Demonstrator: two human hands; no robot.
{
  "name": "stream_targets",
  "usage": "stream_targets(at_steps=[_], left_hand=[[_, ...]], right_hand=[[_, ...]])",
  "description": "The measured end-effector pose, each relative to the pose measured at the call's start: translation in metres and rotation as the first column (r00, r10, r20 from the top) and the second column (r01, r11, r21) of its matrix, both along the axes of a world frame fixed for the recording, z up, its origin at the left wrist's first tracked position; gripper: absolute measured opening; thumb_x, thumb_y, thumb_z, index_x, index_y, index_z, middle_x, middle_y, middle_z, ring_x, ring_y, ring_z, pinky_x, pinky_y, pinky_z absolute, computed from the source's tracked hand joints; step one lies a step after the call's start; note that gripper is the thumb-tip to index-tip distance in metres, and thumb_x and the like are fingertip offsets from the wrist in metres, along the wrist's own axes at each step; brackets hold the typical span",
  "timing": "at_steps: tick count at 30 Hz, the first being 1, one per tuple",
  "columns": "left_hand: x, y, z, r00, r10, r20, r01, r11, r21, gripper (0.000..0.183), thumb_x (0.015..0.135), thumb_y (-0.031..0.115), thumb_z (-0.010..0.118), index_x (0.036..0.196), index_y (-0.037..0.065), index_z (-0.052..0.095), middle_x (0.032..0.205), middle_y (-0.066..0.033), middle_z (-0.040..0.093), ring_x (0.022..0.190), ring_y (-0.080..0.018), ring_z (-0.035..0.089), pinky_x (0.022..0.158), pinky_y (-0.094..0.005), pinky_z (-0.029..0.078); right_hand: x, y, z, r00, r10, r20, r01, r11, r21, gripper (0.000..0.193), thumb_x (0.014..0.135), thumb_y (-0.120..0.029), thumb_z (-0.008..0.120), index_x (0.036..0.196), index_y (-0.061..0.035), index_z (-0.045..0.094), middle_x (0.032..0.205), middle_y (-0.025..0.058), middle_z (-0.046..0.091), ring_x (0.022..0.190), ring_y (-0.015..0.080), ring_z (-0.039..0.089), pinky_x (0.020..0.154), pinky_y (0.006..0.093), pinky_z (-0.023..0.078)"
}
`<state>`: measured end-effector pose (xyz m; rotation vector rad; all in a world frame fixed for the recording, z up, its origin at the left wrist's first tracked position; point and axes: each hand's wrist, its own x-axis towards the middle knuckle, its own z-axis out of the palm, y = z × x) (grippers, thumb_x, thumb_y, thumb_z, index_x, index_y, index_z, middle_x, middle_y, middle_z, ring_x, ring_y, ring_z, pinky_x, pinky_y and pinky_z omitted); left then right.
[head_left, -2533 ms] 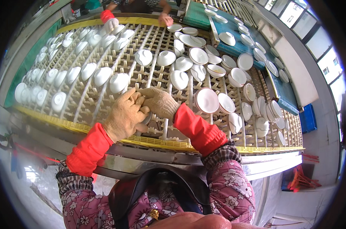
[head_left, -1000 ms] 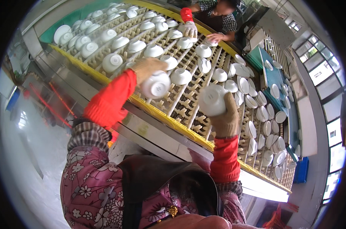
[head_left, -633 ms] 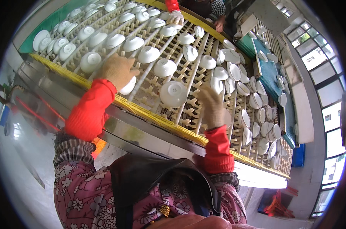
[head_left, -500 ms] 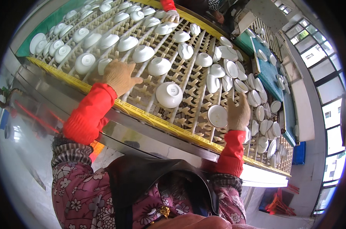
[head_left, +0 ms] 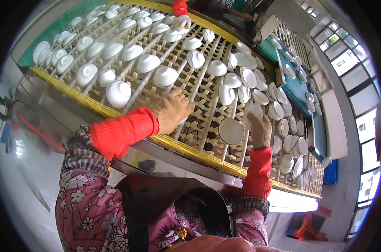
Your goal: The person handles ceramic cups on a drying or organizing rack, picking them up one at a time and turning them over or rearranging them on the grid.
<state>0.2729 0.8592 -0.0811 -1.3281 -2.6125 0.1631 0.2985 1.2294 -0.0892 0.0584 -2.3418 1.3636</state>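
My left hand (head_left: 173, 110), in a tan knit glove with a red cuff, curls over a white bowl (head_left: 183, 121) on the conveyor, and only a sliver of the bowl shows. My right hand (head_left: 260, 129), gloved alike, is at a white bowl (head_left: 254, 111) smeared by motion; its fingers are partly hidden. Between the two hands a white bowl (head_left: 231, 131) lies mouth up on the pegs. Left of my left hand an upturned bowl (head_left: 118, 94) rests tilted, base showing. Above it sits another upturned bowl (head_left: 165, 77).
Rows of upturned bowls cover the pegged conveyor (head_left: 207, 122), edged by a yellow rail (head_left: 186, 148). Several bowls (head_left: 276, 110) crowd loosely at the right. A co-worker's gloved hand (head_left: 182, 22) touches the far side. A teal belt (head_left: 299, 93) carrying bowls adjoins at right.
My left hand has moved right, from the bowl at the left onto another bowl. Bowls on the conveyor have shifted left. A blurred bowl now shows at my right hand.
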Motion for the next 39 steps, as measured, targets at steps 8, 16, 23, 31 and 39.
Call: stream_targets(at_steps=[8, 16, 23, 31, 39], left_hand=[[0.000, -0.008, 0.005, 0.997, -0.080, 0.011, 0.076, 0.980, 0.181, 0.065, 0.062, 0.014, 0.081, 0.123, 0.006, 0.059, 0.111, -0.0108, 0.061, 0.113, -0.0286, 0.056, 0.107, -0.0403, 0.040], [0.003, -0.004, 0.012, 0.974, -0.190, 0.126, 0.144, 0.942, 0.304, 0.068, 0.059, 0.007, 0.080, 0.123, -0.005, 0.060, 0.119, -0.0185, 0.062, 0.115, -0.0345, 0.058, 0.108, -0.0424, 0.042], [0.029, 0.074, 0.042, 0.901, -0.416, 0.128, 0.364, 0.881, 0.301, 0.068, 0.067, 0.039, 0.083, 0.117, -0.003, 0.061, 0.110, -0.0119, 0.061, 0.112, -0.0274, 0.057, 0.108, -0.0419, 0.039], [0.010, 0.106, -0.013, 0.960, -0.280, 0.006, 0.280, 0.960, 0.023, 0.028, 0.078, 0.041, 0.073, 0.073, 0.013, 0.069, 0.081, 0.0012, 0.069, 0.093, -0.0136, 0.060, 0.095, -0.0320, 0.040], [0.015, 0.084, 0.024, 0.815, -0.300, 0.496, -0.029, 0.833, 0.552, 0.021, 0.100, 0.034, 0.062, 0.099, 0.021, 0.079, 0.107, -0.0101, 0.071, 0.087, -0.0258, 0.072, 0.084, -0.0315, 0.061]], right_hand=[[-0.082, -0.121, 0.031, 0.969, 0.171, -0.176, -0.080, 0.897, 0.434, 0.027, 0.083, 0.001, 0.072, 0.108, -0.0058, 0.065, 0.095, 0.0173, 0.069, 0.086, 0.0355, 0.069, 0.074, 0.0410, 0.056], [-0.013, -0.014, 0.003, 0.975, -0.222, 0.012, 0.218, 0.944, -0.250, 0.045, 0.094, -0.018, 0.072, 0.131, 0.0049, 0.063, 0.118, 0.0147, 0.072, 0.098, 0.0197, 0.070, 0.086, 0.0289, 0.054], [0.071, 0.155, 0.011, 0.409, -0.839, -0.359, 0.820, 0.165, 0.549, 0.071, 0.082, -0.042, 0.079, 0.133, 0.0040, 0.062, 0.132, 0.0272, 0.064, 0.127, 0.0404, 0.059, 0.109, 0.0440, 0.046], [0.063, 0.196, 0.046, 0.341, -0.940, 0.015, 0.292, 0.122, 0.949, 0.037, 0.083, -0.041, 0.064, 0.108, -0.0194, 0.080, 0.122, 0.0123, 0.073, 0.121, 0.0336, 0.063, 0.102, 0.0525, 0.046], [0.080, 0.232, 0.029, 0.567, -0.823, -0.038, 0.249, 0.128, 0.960, 0.037, 0.081, -0.042, 0.066, 0.095, -0.0103, 0.078, 0.099, 0.0189, 0.075, 0.098, 0.0391, 0.072, 0.088, 0.0494, 0.056]])
